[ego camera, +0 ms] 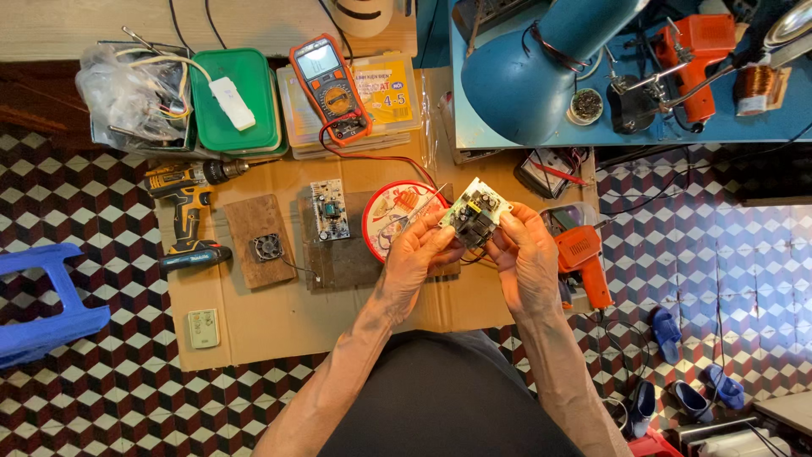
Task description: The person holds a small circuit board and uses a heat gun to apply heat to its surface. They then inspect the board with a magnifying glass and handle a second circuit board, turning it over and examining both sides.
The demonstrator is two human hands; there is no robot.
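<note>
You hold a small circuit board (pixel 475 211) up in both hands at the centre of the frame.

Your left hand (pixel 419 254) and right hand (pixel 524 254) are close together, fingers clamped on the board's edges, above the round red tin (pixel 385 222) on the cardboard (pixel 271 313). It looks like an inspection step; turning the board calls for a light edge grip. A second board (pixel 328 210) lies left, the multimeter (pixel 331 89) above it.

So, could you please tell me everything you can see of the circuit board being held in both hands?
The circuit board is small, rectangular and pale, crowded with dark components. It is held tilted above the cardboard sheet, its component side facing the camera. The left hand grips its lower left edge, the right hand its right edge. Dark wires hang beneath it.
</note>
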